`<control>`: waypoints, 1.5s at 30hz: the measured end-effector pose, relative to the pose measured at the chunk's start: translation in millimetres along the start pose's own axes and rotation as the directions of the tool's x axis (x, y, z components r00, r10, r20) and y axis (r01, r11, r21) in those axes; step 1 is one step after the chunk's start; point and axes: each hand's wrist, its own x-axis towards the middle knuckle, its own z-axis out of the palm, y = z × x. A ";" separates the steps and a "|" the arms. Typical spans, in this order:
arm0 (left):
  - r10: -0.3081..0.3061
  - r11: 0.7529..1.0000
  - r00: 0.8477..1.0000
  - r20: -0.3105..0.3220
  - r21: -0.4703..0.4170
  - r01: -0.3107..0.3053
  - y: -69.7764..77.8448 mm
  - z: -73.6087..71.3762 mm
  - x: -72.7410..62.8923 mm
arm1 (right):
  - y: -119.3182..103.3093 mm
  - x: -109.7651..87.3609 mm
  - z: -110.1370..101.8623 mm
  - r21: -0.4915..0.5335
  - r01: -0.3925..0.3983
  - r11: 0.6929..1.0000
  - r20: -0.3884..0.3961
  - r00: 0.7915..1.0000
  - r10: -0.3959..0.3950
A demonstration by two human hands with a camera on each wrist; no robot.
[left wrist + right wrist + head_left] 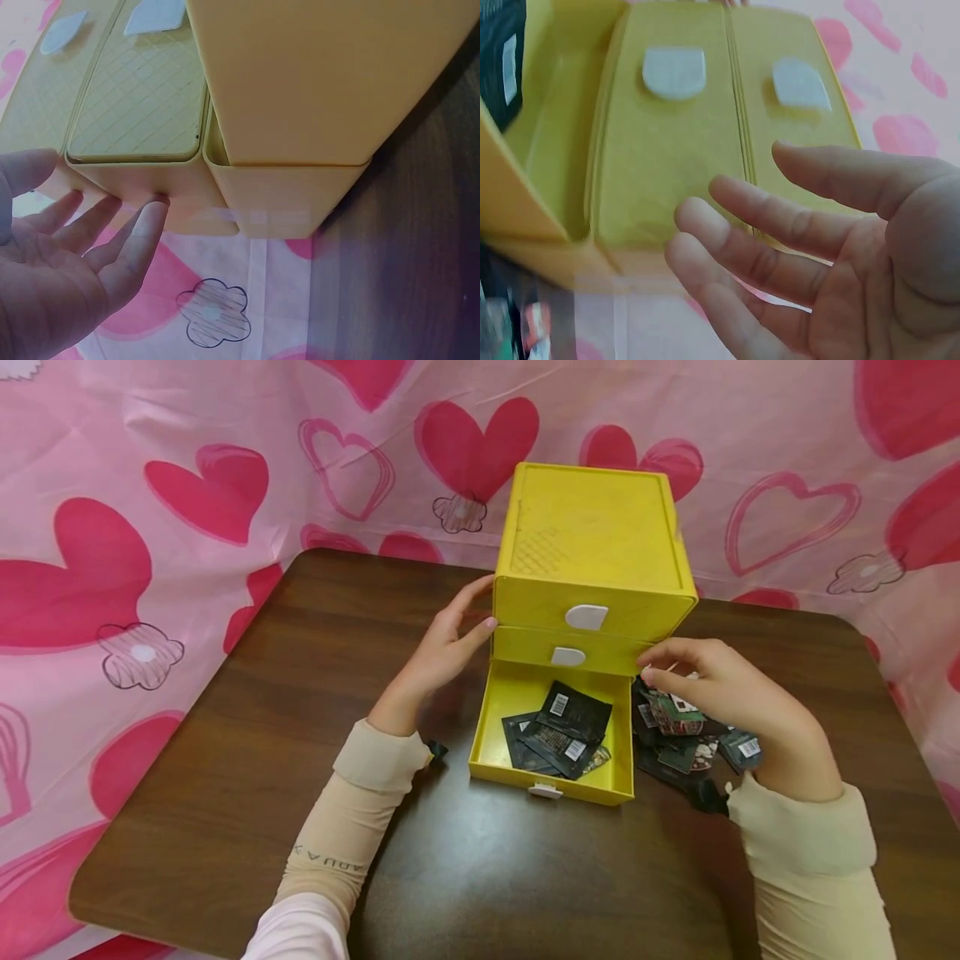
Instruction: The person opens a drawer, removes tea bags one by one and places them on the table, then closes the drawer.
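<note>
A yellow drawer cabinet (600, 527) with white tab handles stands on the table. Its bottom drawer (487, 722) is pulled out, and several flat black packets (577, 714) with barcode labels lie inside. My left hand (442, 652) rests its fingertips against the cabinet's left side; in the left wrist view those fingers (146, 221) touch the side wall. At the right, my right hand (723, 685) is beside the middle drawer (517, 643), its fingers loosely bent. The right wrist view shows this palm (855, 292) holding nothing; whether the fingertips touch the cabinet, I cannot tell.
A pile of dark and printed packets (678, 756) lies right of the drawer, partly under my right hand. The brown table (247, 735) extends around the cabinet. Behind it hangs a pink cloth (277, 410) with hearts.
</note>
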 end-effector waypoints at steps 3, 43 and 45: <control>0.012 1.000 1.000 0.003 -0.003 -0.012 -0.9 0.7 0.9 | -9.8 8.7 7.7 -0.017 0.028 0.999 0.078 0.997 -0.027; 0.023 0.999 1.000 0.006 -0.025 -0.023 -1.8 0.7 1.6 | -39.1 94.1 90.2 -0.429 -0.036 0.903 0.541 0.790 0.288; 0.019 0.999 1.000 0.008 -0.027 -0.019 -2.3 0.6 1.0 | -39.8 94.1 91.0 -0.431 -0.054 0.901 0.535 0.789 0.303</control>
